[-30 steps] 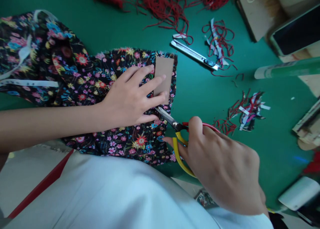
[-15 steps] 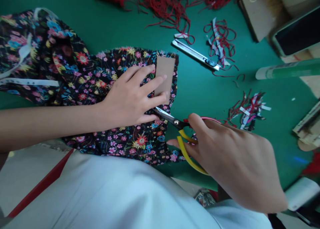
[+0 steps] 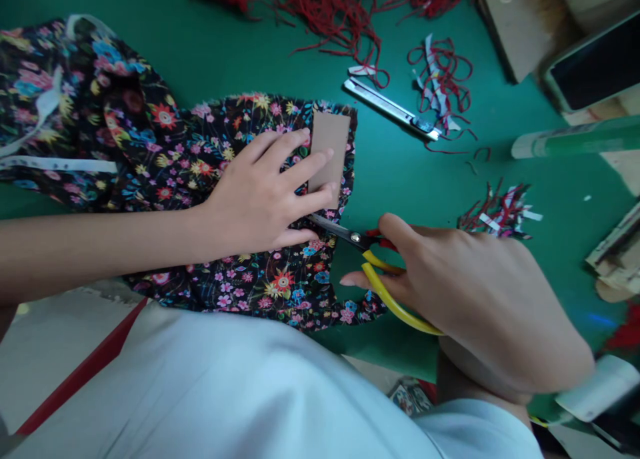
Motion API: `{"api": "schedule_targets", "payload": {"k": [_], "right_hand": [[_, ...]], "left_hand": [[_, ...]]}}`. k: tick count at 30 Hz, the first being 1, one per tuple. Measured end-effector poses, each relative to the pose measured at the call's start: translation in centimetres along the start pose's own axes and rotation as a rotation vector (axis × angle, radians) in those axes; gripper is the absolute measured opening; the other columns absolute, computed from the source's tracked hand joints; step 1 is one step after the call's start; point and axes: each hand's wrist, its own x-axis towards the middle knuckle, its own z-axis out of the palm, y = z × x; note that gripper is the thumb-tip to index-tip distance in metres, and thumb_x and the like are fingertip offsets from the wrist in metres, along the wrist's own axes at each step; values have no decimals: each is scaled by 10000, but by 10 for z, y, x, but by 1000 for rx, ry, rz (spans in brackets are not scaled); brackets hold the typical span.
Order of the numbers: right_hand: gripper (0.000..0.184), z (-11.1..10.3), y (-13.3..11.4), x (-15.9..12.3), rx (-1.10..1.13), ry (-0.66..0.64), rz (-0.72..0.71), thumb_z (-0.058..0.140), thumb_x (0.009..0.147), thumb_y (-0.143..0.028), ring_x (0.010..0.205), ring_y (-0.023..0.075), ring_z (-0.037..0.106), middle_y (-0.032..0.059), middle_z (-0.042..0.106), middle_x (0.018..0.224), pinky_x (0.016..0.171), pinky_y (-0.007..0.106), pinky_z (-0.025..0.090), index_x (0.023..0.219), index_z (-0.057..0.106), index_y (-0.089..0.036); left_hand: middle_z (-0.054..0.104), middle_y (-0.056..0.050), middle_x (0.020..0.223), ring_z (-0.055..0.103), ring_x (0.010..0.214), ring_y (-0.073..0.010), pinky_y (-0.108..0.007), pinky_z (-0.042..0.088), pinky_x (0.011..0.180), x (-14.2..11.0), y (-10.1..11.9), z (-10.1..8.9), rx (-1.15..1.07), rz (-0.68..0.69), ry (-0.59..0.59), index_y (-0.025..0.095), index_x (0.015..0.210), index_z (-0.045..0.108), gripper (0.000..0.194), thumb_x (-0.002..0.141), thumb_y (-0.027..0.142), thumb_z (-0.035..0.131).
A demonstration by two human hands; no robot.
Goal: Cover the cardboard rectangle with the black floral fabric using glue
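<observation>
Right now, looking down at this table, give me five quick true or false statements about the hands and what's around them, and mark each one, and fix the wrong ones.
1. The right hand holds the scissors. True.
2. The left hand lies on the flowered cloth and partly covers the cardboard. True.
3. The cardboard is tucked underneath the cloth. False: it lies on top of it.
4. The box cutter lies on the table. True.
5. The red yarn is wrapped around the left hand. False: it lies in loose heaps on the table, apart from that hand.
</observation>
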Motion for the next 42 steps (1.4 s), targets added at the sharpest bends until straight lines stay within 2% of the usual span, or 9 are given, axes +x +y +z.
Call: {"api": "schedule_targets", "payload": {"k": [5,10,16,22,25,29,36,39,42], "right_hand": [[570,6,14,10,64,-40,-55,300,937,-735,444,211,542,36,546,477,485,297,100,911,599,-249],[524,3,18,15,36,-45,-64,422,880,-771,460,231,545,8,529,453,477,285,101,912,609,-283],[345,6,23,15,-28,190,-94,732,759,-586,444,208,528,-26,574,482,478,267,80,845,587,-285],[253,12,26,17,-42,281,-118,730,755,-475,432,203,509,-29,572,486,478,261,73,817,582,-279],[252,13,28,18,-40,291,-131,719,766,-485,420,207,494,-33,536,458,478,261,76,805,578,-280],[359,15,31,19,-32,295,-134,677,783,-634,407,212,463,-35,486,429,481,263,87,804,591,-286],[537,18,29,24,16,177,-101,464,839,-802,427,191,420,-20,452,432,480,275,111,840,661,-302],[662,15,30,27,66,57,-91,330,850,-848,447,180,412,-4,455,442,481,273,130,828,677,-286],[698,12,31,30,132,-54,-118,301,854,-852,474,173,435,14,523,490,501,277,147,854,689,-272]], "left_hand": [[527,-35,1477,458,1394,-381,-594,410,1130,0,0,1,21,0,20,314,1312,579,477,890,535,617],[528,-46,1477,461,1392,-392,-605,414,1124,0,0,1,27,3,18,300,1300,584,477,898,555,609],[516,-38,1488,444,1405,-391,-607,410,1133,0,0,0,1,-1,1,303,1299,585,455,915,547,589],[511,-33,1496,450,1401,-377,-586,408,1139,0,0,0,35,0,-2,301,1294,587,467,916,575,576],[499,-46,1509,448,1405,-372,-564,408,1144,0,0,-1,49,1,-10,286,1295,591,475,925,584,560],[490,-64,1522,444,1407,-381,-553,421,1130,1,0,-3,73,15,-37,274,1311,585,472,953,573,517],[482,-21,1525,419,1432,-368,-572,395,1158,1,0,-1,2,-21,-36,327,1329,577,475,922,571,559],[490,-16,1519,425,1428,-365,-585,393,1157,0,0,-1,-2,-21,-21,344,1334,575,468,925,569,549],[501,-24,1510,432,1422,-367,-582,393,1157,0,0,-1,-8,-19,-11,334,1313,592,448,922,551,566]]}}
